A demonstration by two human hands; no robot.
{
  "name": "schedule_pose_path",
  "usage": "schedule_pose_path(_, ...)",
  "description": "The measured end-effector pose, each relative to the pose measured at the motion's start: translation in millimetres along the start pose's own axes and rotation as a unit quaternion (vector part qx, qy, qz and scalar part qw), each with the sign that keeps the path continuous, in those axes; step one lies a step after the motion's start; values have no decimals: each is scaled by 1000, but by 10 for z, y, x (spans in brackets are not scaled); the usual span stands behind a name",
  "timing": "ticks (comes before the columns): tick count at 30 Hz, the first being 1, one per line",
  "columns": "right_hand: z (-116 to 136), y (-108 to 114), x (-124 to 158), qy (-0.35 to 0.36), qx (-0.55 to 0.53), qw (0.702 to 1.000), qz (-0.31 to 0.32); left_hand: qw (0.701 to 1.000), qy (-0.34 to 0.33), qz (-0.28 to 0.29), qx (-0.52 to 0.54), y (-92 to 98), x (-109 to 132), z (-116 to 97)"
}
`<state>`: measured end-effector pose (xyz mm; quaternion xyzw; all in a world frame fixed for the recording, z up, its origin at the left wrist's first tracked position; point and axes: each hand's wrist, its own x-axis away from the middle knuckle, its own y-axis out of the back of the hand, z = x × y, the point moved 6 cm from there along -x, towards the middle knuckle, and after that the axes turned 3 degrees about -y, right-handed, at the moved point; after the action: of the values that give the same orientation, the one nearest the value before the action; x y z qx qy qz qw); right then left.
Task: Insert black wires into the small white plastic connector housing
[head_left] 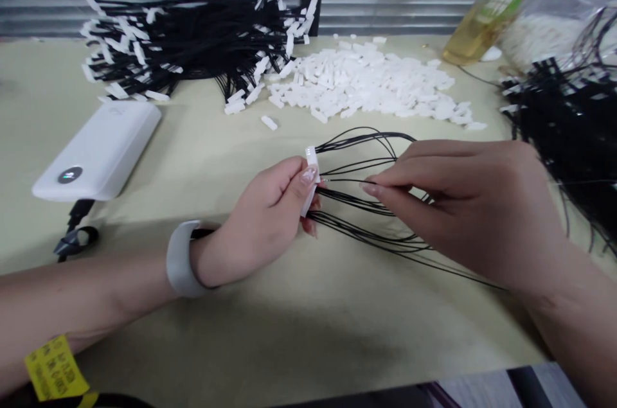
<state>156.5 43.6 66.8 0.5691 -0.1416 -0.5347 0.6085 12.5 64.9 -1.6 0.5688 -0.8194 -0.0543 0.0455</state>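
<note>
Left hand (pixel 263 218) pinches white connectors (pixel 311 156); right hand (pixel 475 202) has fingers (pixel 395 200) closed on one black wire (pixel 349 180). Best kept straight, clear of neighbouring wires (pixel 354 200)

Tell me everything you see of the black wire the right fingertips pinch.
The black wire is thin and looks plastic-coated, with a small silvery tip. The right hand pinches it; a short, nearly straight stretch points at the white pieces in the left hand. Whether the tip has gone in is too small to tell.

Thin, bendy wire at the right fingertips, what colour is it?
Black. The thin wire shows best in the head view.
</note>
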Motion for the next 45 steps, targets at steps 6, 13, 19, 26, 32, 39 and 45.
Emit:
schedule_pose_path(6, 14, -8, 7, 27, 33, 999, -14, 1000, 4, -1, 6, -6, -4, 14)
schedule_pose_path(13, 63, -12, 17, 50, 73, 996, -17, 1000, -8, 3, -13, -7, -2, 8)
schedule_pose_path(19, 91, -71, 16, 79, 88, 993, -19, 999, -15, 16, -27, -14, 1, -20)
schedule_pose_path(26, 105, -271, 1, 67, 92, 993, 41, 995, -33, 68, -60, -80, 18, -67)
schedule_pose_path(32, 127, -276, 36, 106, 94, 990, 25, 991, -45, 89, -93, -94, 20, -39)
schedule_pose_path(39, 183, -179, -4, 111, 113, 987, -15, 991, -42, 76, -102, -74, 2, -22)
schedule_pose_path(45, 275, -125, -8, 95, 75, 992, 30, 998, -19, -6, -62, 2, -42, -23)
